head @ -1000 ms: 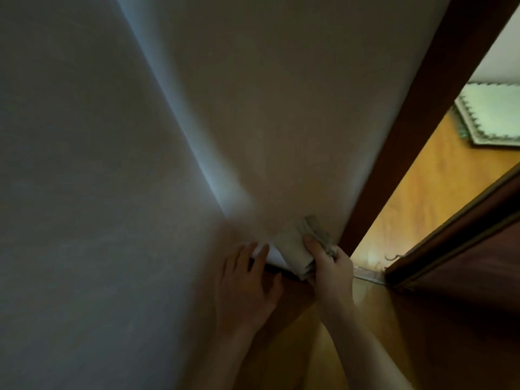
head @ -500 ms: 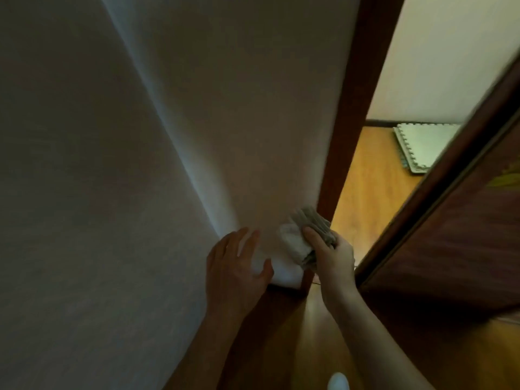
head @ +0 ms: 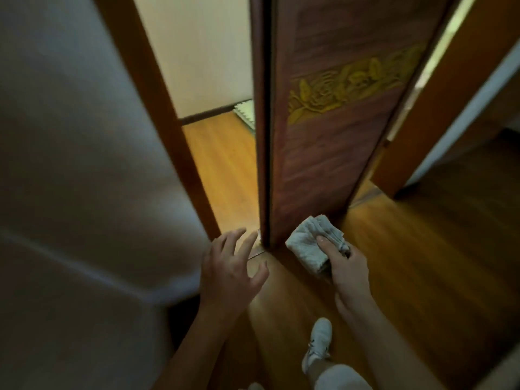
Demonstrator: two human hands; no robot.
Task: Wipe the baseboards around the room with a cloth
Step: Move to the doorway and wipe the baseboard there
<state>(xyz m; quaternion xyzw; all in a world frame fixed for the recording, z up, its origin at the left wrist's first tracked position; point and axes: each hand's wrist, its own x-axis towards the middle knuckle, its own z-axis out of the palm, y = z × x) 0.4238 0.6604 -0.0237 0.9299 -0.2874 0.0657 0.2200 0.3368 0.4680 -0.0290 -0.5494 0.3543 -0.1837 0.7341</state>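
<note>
Wooden flooring [head: 416, 263] runs beneath the open door [head: 332, 153], at whose foot the right hand [head: 349, 268] pinches the folded cloth [head: 305, 247], left hand [head: 229, 274] spread and empty; the person should keep the cloth flat and press evenly.

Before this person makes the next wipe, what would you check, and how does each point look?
1. Cloth held: ok, the right hand grips the folded cloth, thumb on top.
2. Cloth on a baseboard: not ok, it sits by the foot of the door.
3. Other hand free: ok, the left hand is spread and holds nothing.
4. Next baseboard in sight: ok, a dark baseboard runs along the far room's wall.
5. Cloth clean enough: cannot tell, the light is too dim.
</note>
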